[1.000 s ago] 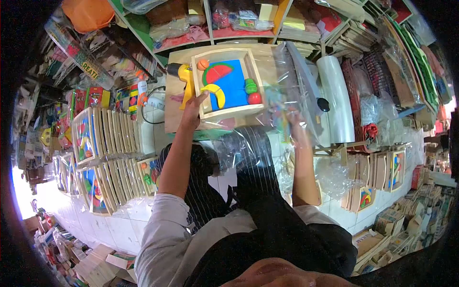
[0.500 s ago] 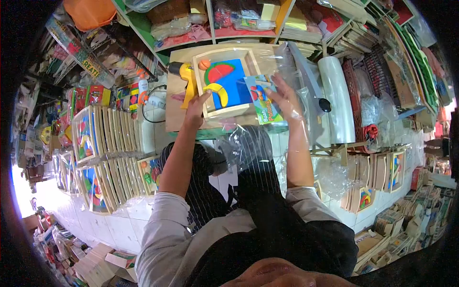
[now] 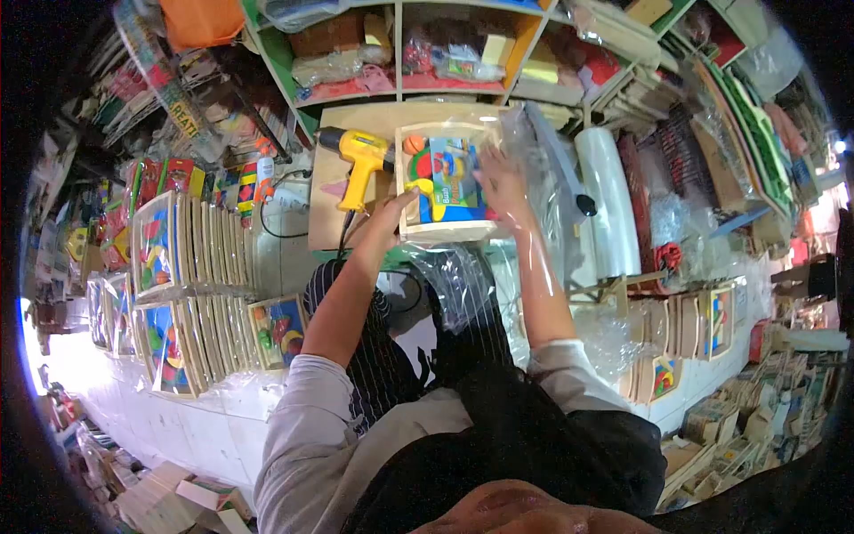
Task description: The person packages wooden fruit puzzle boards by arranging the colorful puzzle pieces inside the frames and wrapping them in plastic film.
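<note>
Printed card [image 3: 455,171], earlier held by the right hand [image 3: 503,182], now lies inside the wooden tray [image 3: 447,231] on the worktop [image 3: 327,218]; insertion appears complete. Left hand [image 3: 389,216] grips the tray's left side; right, fingers spread, is opposite.

1 card [image 3: 448,169] lies in the tray [image 3: 447,233] — drill [image 3: 360,165] left of it, 1 plastic roll [image 3: 610,205] right, shelves [image 3: 398,58] behind.

Pale wooden tray [image 3: 449,232] face up, blue base [image 3: 464,214], toy fruit [image 3: 437,207] inside; printed card [image 3: 451,176] partly covering fruit.
</note>
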`<state>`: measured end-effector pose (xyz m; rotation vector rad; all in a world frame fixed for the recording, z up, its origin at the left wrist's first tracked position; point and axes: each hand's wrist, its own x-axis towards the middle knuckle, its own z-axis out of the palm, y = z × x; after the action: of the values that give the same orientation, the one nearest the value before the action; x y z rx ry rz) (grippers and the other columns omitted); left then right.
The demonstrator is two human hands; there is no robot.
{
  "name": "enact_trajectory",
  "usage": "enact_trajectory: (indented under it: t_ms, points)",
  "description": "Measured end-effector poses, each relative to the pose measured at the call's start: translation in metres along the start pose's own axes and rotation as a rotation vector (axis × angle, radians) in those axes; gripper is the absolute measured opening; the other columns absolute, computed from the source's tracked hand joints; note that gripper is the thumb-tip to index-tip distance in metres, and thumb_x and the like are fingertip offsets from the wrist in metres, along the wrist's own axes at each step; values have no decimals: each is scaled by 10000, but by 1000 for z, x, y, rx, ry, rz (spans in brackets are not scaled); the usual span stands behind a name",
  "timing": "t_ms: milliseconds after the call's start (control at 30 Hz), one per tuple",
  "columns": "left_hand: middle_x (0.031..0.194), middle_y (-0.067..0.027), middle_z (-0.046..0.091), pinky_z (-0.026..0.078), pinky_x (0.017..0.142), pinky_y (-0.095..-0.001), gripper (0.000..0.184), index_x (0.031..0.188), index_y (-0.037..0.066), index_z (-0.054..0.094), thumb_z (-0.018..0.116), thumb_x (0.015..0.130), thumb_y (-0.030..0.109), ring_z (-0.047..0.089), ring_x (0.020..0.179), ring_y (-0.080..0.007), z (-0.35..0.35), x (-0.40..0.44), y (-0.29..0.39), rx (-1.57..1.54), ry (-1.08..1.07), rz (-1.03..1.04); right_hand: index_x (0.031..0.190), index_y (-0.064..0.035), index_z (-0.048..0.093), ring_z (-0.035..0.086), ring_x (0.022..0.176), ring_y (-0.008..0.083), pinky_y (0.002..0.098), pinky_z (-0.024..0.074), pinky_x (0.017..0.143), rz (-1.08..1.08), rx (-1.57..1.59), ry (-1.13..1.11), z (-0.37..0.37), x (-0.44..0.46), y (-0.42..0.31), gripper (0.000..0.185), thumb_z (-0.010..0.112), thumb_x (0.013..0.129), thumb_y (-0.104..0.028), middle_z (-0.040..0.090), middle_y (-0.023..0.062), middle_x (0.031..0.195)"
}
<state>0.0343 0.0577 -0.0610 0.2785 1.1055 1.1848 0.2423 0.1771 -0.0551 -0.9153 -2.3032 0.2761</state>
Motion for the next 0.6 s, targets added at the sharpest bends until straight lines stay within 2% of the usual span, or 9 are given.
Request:
enact_trajectory:
  t_ms: [67,167,267,333,433,467,500,567,600]
  points:
    - [1058,-132,595,506,776,-387,446,1158,15,505,622,816,276,607,907,-238,-6,14,-4,-55,-2,4,1236,-35,467,399,1184,384,461,291,1003,106,-25,-99,-41,-24,-29,480,584,790,-169,453,189,1261]
    - [967,-117,616,520,694,-350,422,1104,-9,537,649,789,247,626,805,-224,-25,46,-12,-117,0,103,1237,-48,477,406,1192,368,434,308,996,167,110,12,-69,-101,-36,459,575,807,-177,489,205,1224]
    - [863,-70,636,509,650,-330,290,1013,19,587,626,804,216,622,755,-188,-42,53,8,9,47,132,1226,-29,483,422,1198,330,394,333,977,467,182,45,-84,-206,-43,443,583,818,-168,493,217,1227]
    - [880,-77,627,512,650,-325,319,1055,16,564,609,813,218,617,750,-191,-44,45,22,29,56,171,1283,-31,413,417,1205,326,428,317,974,937,409,-24,-76,-293,-3,631,599,809,-404,478,223,1244]
    - [913,-86,618,514,664,-334,369,1106,21,530,603,816,237,614,766,-200,-36,27,33,54,85,173,1356,-54,301,397,1202,335,487,283,969,1671,1096,506,-48,-338,38,936,502,717,-708,418,225,1293]
    - [926,-89,616,515,671,-338,388,1122,24,520,603,816,246,614,775,-203,-37,28,34,66,82,175,1398,-85,215,378,1186,351,534,239,972,1740,1256,483,-39,-336,50,1136,352,600,-882,354,238,1320]
    - [936,-91,613,515,676,-344,404,1129,30,514,607,811,263,613,785,-209,-38,27,35,95,72,149,1411,-88,177,342,1212,348,544,217,985,1576,1528,427,-30,-340,66,1166,369,583,-886,261,255,1371]
    - [954,-94,608,514,687,-358,437,1142,43,504,615,803,295,610,803,-222,-35,20,39,148,53,113,1414,-79,150,353,1211,370,602,164,984,1578,1536,533,-13,-313,92,1243,346,522,-923,324,243,1346]
    - [976,-99,595,512,689,-373,479,1147,52,496,628,787,340,600,817,-234,-8,-11,39,171,10,273,1360,-65,262,420,1151,340,561,247,961,1632,1521,635,-21,-288,90,1081,423,611,-828,410,220,1270]
